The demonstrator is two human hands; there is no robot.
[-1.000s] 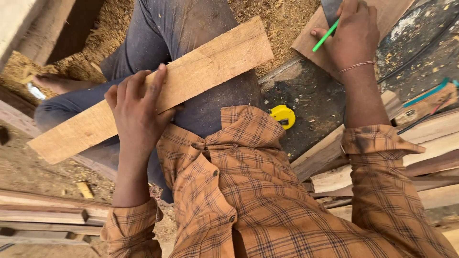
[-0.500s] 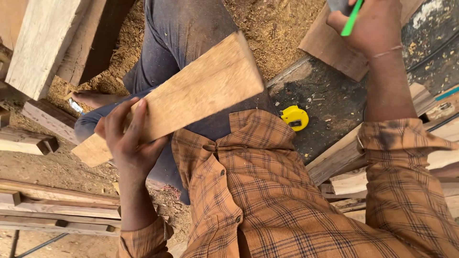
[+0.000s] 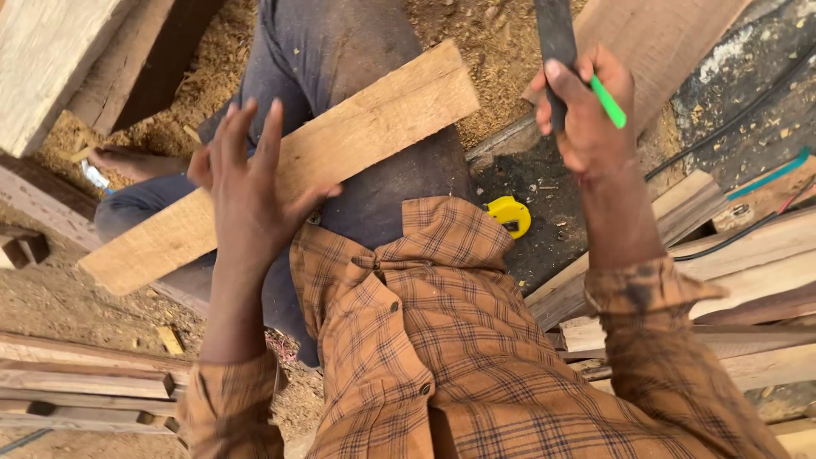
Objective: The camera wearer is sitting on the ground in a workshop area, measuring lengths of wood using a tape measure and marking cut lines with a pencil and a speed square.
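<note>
A long pale wooden plank (image 3: pixel 382 110) lies slanted across my lap, over grey trousers. My left hand (image 3: pixel 251 191) rests palm-down on its middle with the fingers spread and lifted and the thumb at the near edge. My right hand (image 3: pixel 586 119) is raised at the upper right. It is closed around a dark flat tool (image 3: pixel 554 34) that sticks upward, and a green pencil (image 3: pixel 608 102) is tucked between its fingers. A yellow tape measure (image 3: pixel 508 214) lies on the dark surface beside my hip, below the right hand.
A wide board (image 3: pixel 663 42) lies behind the right hand. Stacked timber (image 3: pixel 748 272) fills the right side, with black cables (image 3: pixel 748 102) above it. Thin planks (image 3: pixel 76 374) lie at the lower left, and a thick beam (image 3: pixel 42 59) at the upper left. Sawdust covers the ground around my bare foot (image 3: pixel 136 161).
My left hand has loosened from gripping the plank to lying on it with the fingers splayed. My right hand has come down and nearer with the pencil, and the dark tool now shows in it.
</note>
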